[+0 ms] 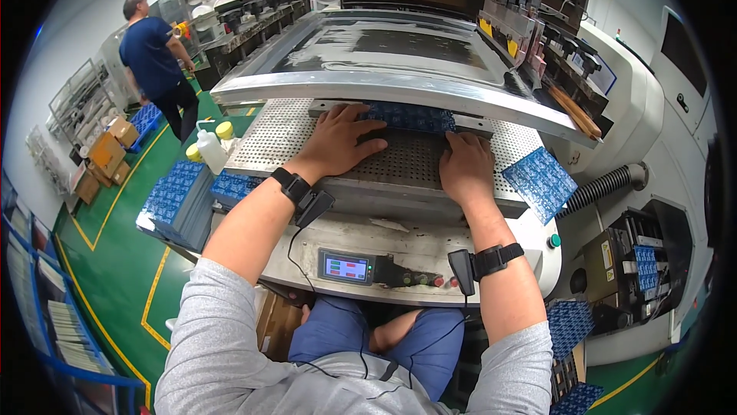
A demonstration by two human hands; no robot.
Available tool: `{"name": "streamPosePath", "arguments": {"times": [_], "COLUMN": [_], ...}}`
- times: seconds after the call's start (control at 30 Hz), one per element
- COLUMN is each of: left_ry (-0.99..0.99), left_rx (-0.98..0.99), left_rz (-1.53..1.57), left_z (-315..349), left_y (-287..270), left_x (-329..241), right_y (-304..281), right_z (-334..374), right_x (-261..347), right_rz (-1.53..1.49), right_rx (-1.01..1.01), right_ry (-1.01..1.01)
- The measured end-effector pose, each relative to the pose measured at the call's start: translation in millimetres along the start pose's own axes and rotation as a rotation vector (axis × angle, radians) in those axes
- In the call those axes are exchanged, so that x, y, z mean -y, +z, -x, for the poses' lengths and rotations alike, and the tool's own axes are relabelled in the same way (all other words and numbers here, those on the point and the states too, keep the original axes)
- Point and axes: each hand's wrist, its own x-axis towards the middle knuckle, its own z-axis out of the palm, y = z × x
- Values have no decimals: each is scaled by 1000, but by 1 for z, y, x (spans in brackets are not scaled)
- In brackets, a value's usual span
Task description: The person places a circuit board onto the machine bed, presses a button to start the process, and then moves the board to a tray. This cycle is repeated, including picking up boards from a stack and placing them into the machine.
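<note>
A blue printed circuit board panel (pixel 411 116) lies on the perforated metal bed of a screen-printing machine, partly hidden under the raised screen frame (pixel 368 85). My left hand (pixel 338 142) rests on the bed with fingers spread, its fingertips at the panel's left edge. At the panel's right corner is my right hand (pixel 468 165), its fingers curled in against the board's edge. Another blue board (pixel 540 183) sits tilted at the bed's right side. On the left stands a thick stack of blue boards (pixel 178 198), with a smaller pile (pixel 234 187) beside it.
White squeeze bottle (pixel 210 149) and yellow-capped containers (pixel 224 131) stand left of the bed. A control screen (pixel 345 267) and buttons sit on the machine's front. A wooden-handled tool (pixel 572 110) lies at the frame's right. Another person (pixel 156 58) is at the far left.
</note>
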Motion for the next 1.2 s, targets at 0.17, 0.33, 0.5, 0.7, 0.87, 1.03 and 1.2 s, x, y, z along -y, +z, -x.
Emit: {"name": "streamPosePath", "arguments": {"times": [0.17,0.33,0.5,0.7,0.87,1.03,1.2], "left_ry": [-17,-24,-22,-234,-654,-945,-578], "left_rx": [2,42,-85,-426,-400,-232,-260], "left_rz": [-2,1,58,143,245,483,379], "left_z": [0,0,4,56,126,165,191], "left_y": [0,-4,-4,-41,-70,-32,3], "left_x": [-2,-3,8,92,246,279,282], "right_y": [-3,1,-6,-59,-81,-69,-83], "right_z": [0,-1,5,90,192,190,130], "right_x": [2,-1,2,15,-60,-216,-279], "right_rz": [14,40,61,-84,35,482,492], "right_rx": [-10,-29,-110,-141,289,468,360], "right_ry": [6,-1,-43,-615,-844,-252,645]}}
